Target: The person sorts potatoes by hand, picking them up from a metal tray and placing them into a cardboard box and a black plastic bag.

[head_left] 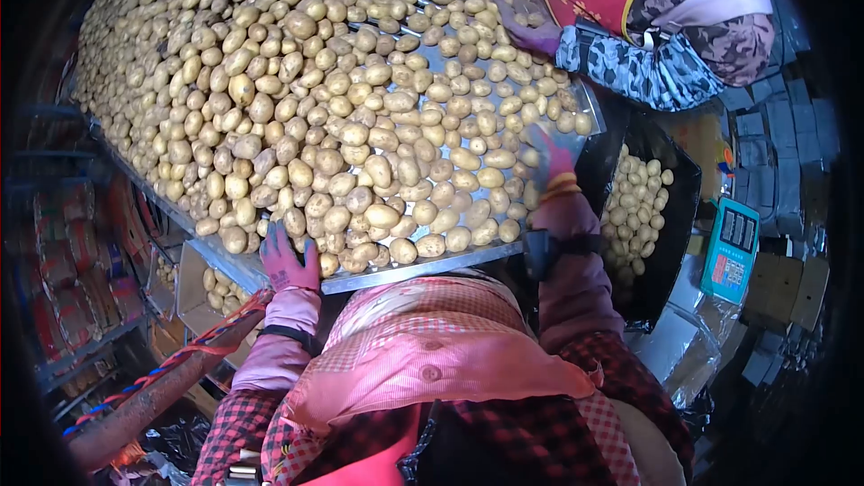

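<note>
Potatoes (297, 117) lie heaped over a metal sorting table (423, 265), thick on the left and thinner toward the right. My left hand (290, 261), in a pink glove, rests at the table's near edge beside the nearest potatoes. Its fingers are spread and hold nothing visible. Toward the right end of the table is my right hand (556, 157), also gloved, beside loose potatoes. Motion blurs its fingers, so whether a potato is in them does not show.
Across the table a co-worker's gloved hands (531, 31) touch potatoes. A black-lined box (679, 243) of potatoes stands below the right end, near a teal scale (731, 250). At lower left are a cardboard box (193, 283) with potatoes and a rope-wrapped pole (171, 387).
</note>
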`<action>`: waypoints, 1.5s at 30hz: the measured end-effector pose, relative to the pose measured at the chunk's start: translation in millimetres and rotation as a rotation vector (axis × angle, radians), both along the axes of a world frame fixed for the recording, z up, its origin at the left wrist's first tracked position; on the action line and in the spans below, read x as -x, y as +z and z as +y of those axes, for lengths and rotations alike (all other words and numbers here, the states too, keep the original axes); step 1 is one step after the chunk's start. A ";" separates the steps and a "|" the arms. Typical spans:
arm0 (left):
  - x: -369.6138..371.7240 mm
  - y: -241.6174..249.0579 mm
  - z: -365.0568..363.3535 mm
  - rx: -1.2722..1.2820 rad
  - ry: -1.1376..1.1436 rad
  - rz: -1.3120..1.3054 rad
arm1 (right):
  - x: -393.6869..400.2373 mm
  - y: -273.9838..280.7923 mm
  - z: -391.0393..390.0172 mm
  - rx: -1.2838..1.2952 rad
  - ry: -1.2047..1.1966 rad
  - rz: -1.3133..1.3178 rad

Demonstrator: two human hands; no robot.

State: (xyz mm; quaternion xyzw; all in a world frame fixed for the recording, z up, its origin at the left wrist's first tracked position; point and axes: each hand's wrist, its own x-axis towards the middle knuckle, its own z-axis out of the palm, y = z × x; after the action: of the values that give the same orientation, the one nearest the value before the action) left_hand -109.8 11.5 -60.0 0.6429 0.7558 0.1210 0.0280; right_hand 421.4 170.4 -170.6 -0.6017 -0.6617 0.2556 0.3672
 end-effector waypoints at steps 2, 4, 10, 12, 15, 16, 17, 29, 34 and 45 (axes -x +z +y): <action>-0.8 -1.5 -0.2 -0.012 0.004 -0.004 | 80.7 110.9 17.0 0.230 0.131 0.766; -1.4 1.4 -0.1 -0.018 0.007 -0.018 | 105.4 165.7 32.9 0.185 0.145 0.957; -0.5 3.1 -0.9 -0.030 0.015 -0.030 | 63.8 104.0 53.2 0.097 -0.025 0.277; -0.9 6.7 -0.4 -0.022 0.017 -0.058 | 96.2 123.2 26.6 0.281 -0.131 0.322; -0.6 5.9 -0.6 -0.045 0.040 -0.072 | 130.2 91.4 -14.0 0.326 -0.023 0.447; -0.6 6.8 0.1 -0.055 0.040 -0.086 | 138.3 79.1 -27.1 0.361 0.063 0.488; -1.0 7.3 -0.7 -0.058 0.041 -0.100 | 146.1 72.7 -40.7 0.402 0.148 0.529; 1.9 -1.8 -4.8 -0.273 0.066 -0.177 | 150.0 76.2 -84.0 0.597 0.257 0.453; 0.3 24.0 -17.7 -0.357 -0.216 -0.210 | 149.4 94.9 -103.4 0.772 0.171 0.546; -41.2 43.4 -33.5 0.027 0.021 -1.078 | 124.8 96.0 -171.3 0.606 0.071 0.411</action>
State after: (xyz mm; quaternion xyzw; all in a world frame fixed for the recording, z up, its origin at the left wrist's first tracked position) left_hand -68.7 -22.1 -16.6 0.4815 0.6422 0.4243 0.4192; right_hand 296.6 -0.9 -74.5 -0.5960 -0.4889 0.5680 0.2884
